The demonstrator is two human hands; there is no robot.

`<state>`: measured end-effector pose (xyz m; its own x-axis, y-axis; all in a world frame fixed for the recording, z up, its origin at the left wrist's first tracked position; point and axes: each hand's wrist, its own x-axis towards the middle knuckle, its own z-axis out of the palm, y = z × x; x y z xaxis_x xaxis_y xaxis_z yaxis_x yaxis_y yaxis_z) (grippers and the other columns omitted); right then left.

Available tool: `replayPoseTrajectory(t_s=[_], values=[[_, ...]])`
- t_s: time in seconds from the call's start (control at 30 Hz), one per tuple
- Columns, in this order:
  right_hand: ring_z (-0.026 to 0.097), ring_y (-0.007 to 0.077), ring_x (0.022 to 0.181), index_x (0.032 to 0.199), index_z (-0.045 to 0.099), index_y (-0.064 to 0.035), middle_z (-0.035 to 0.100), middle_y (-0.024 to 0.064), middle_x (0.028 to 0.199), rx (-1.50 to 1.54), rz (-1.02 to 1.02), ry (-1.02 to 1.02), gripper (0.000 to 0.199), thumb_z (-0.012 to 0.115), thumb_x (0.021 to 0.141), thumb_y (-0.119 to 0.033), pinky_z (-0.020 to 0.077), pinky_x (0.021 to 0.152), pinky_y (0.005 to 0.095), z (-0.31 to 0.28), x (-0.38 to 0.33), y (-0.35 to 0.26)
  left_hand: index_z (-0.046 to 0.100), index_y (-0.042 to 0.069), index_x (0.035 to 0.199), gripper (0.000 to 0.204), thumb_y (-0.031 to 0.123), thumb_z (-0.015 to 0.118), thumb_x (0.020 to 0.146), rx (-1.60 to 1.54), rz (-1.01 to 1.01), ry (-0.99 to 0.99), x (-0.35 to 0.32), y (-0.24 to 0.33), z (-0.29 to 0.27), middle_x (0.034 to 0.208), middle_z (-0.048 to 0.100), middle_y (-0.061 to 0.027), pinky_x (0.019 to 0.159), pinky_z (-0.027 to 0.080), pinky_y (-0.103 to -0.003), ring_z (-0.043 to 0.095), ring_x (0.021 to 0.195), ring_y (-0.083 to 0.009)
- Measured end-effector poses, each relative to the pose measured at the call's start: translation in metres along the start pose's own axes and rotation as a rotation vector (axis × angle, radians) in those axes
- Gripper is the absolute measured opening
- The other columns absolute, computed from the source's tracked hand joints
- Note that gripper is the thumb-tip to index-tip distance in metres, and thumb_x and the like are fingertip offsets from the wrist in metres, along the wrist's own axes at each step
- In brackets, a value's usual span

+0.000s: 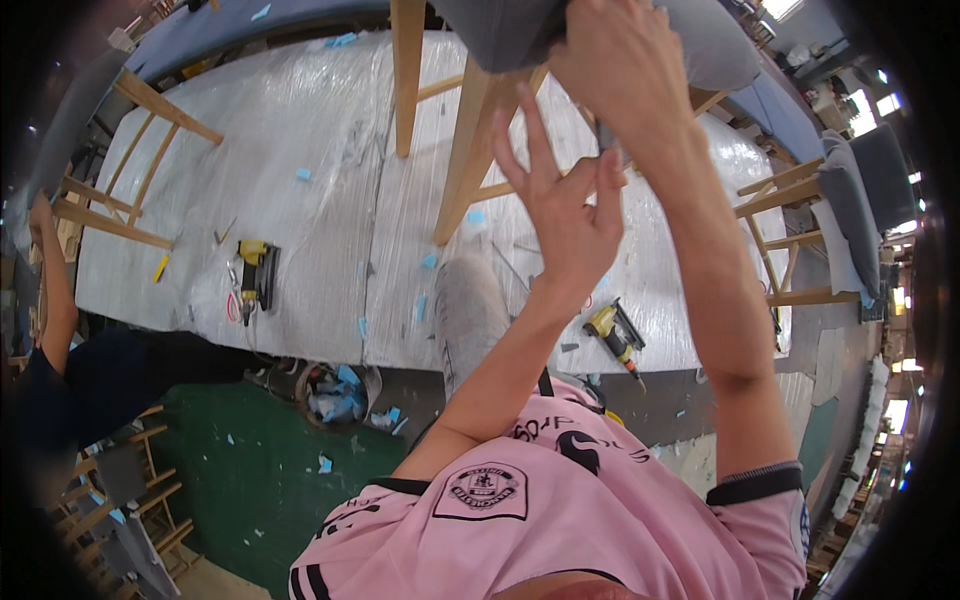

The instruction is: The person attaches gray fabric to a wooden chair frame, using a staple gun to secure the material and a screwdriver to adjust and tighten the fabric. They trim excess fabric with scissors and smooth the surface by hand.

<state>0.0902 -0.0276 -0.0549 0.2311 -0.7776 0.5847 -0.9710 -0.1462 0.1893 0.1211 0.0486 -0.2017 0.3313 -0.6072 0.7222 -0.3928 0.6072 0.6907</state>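
Observation:
A wooden-legged chair with dark grey upholstery (505, 35) stands at the top middle, partly cut off by the frame. My right hand (622, 62) is closed at the upholstery's edge, its fingertips hidden. Below it, my left hand (568, 215) has two fingers stretched up beside a pale wooden leg (468, 150); its other fingers are bent near the thumb. A small grey piece shows between the left fingertips and my right wrist, too little of it visible to name.
Plastic film covers the worktable (300, 120). Yellow-black staple guns lie on it, one left (257, 272), one right (614, 330). Blue scraps (476, 217) are scattered about. At left, another person's arm (55, 275) reaches to a chair (140, 215); another chair (800, 220) is at right.

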Motion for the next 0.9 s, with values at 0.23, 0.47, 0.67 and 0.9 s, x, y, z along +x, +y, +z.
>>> replayPoseTrajectory(t_s=[0.23,0.47,0.67,0.9], values=[[0.055,0.0490,0.127,0.125,0.054,0.0192,0.056,0.0392,0.130,-0.133,-0.022,0.195,0.049,0.061,0.082,-0.005,0.0431,0.111,0.0539,0.033,-0.007,0.001,0.074,0.001,0.073,0.035,0.022,0.064,0.099,0.006,-0.074,0.025,-0.005,-0.004,0.006,0.168,0.020,-0.0301,0.116,0.013,-0.071,0.008,0.149,-0.0594],[0.038,0.0482,0.146,0.147,0.045,0.0117,0.043,0.0329,0.153,0.164,-0.148,0.156,0.065,0.063,0.092,-0.020,0.0284,0.123,0.0520,0.007,-0.026,0.021,0.073,-0.002,0.075,0.046,0.035,0.063,0.101,0.016,-0.096,-0.052,0.001,-0.062,-0.002,0.166,0.016,-0.0335,0.118,0.011,-0.072,0.009,0.151,-0.0598],[0.053,0.0317,0.137,0.141,0.057,0.0030,0.057,0.0264,0.145,0.703,0.039,0.217,0.051,0.040,0.108,-0.033,0.0377,0.117,0.0403,-0.038,0.026,0.050,0.071,-0.005,0.074,0.043,0.030,0.066,0.100,-0.090,-0.057,-0.099,0.002,-0.065,-0.004,0.163,0.021,-0.0372,0.119,0.028,-0.057,0.026,0.149,-0.0580],[0.060,0.0353,0.127,0.127,0.064,0.0033,0.061,0.0257,0.137,0.317,-0.100,-0.031,0.052,0.035,0.108,-0.035,0.0436,0.110,0.0456,0.016,0.045,0.059,0.075,-0.003,0.083,0.035,0.026,0.067,0.100,-0.091,-0.057,-0.078,0.004,-0.067,-0.006,0.158,0.030,-0.0358,0.097,0.051,-0.044,0.044,0.140,-0.0496]])
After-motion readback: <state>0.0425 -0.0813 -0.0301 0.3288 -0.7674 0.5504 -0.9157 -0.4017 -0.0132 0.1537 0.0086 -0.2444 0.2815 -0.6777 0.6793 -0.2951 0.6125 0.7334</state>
